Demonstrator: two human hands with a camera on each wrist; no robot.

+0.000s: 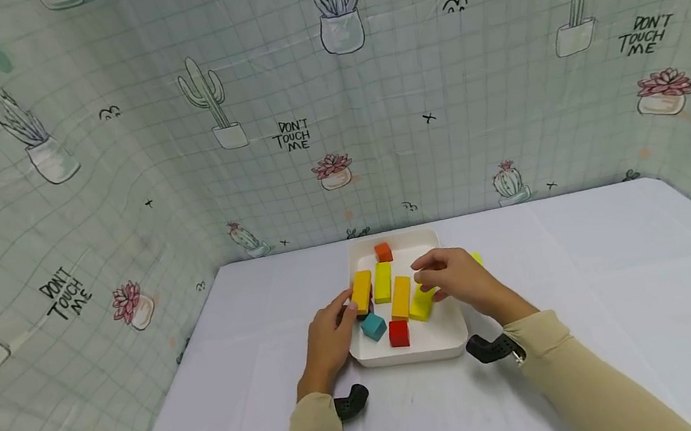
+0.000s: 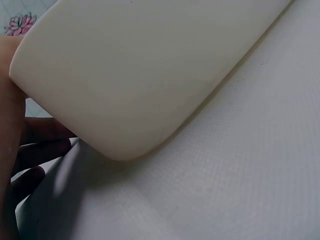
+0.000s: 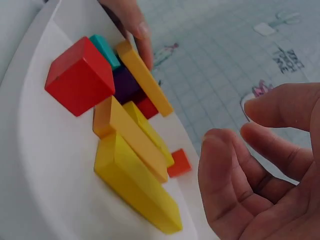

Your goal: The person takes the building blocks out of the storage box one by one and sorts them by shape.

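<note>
A white tray [image 1: 416, 353] holds several coloured blocks. My left hand [image 1: 327, 339] grips its left side, with the thumb at the rim and other fingers along the outer wall [image 2: 125, 90]. Over the tray's right part hovers my right hand [image 1: 460, 279], fingers loosely bent, nothing between them in the right wrist view. Below it lies a yellow block [image 3: 135, 187], beside an orange-yellow block [image 1: 401, 298]. Another yellow block [image 1: 383, 283], a red cube [image 1: 399, 333], a teal block [image 1: 374, 326] and a small orange block [image 1: 383, 252] are also inside. An orange-yellow block [image 1: 362, 292] leans by my left fingers.
A purple block [image 3: 126, 85] and a dark red block [image 3: 146, 106] sit partly hidden in the tray. Something yellow-green [image 1: 477, 258] peeks out behind my right hand. The tray stands on a white-covered table [image 1: 600, 281], with a cactus-print cloth [image 1: 419, 83] behind.
</note>
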